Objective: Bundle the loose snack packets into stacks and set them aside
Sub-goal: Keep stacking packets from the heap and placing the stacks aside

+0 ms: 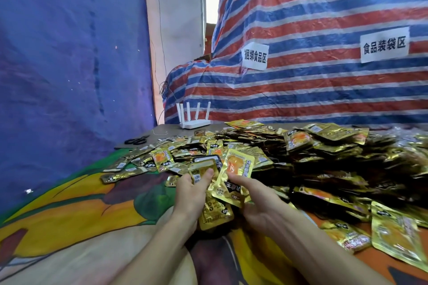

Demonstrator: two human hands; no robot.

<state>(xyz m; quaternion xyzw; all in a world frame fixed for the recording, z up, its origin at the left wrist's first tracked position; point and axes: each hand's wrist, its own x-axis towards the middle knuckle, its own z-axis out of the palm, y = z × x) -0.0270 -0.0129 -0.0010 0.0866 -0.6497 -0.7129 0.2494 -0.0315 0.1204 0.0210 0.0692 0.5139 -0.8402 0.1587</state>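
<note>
Two gold packets (236,169) pinched, left hand (193,192) holding one, right hand (257,203) the other, heap (312,164), router (195,122), scissors (136,140) beyond.

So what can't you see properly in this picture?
Head view:
- How many packets the left hand holds: the front one covers the rest.
- Fingers of the right hand: hidden behind its packet.
- Right side of the pile: blurred, cut off by the edge.
- Whether the scissors are open: too small.

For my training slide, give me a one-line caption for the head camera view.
Left hand and right hand hold gold snack packets beside a big loose pile.
</note>
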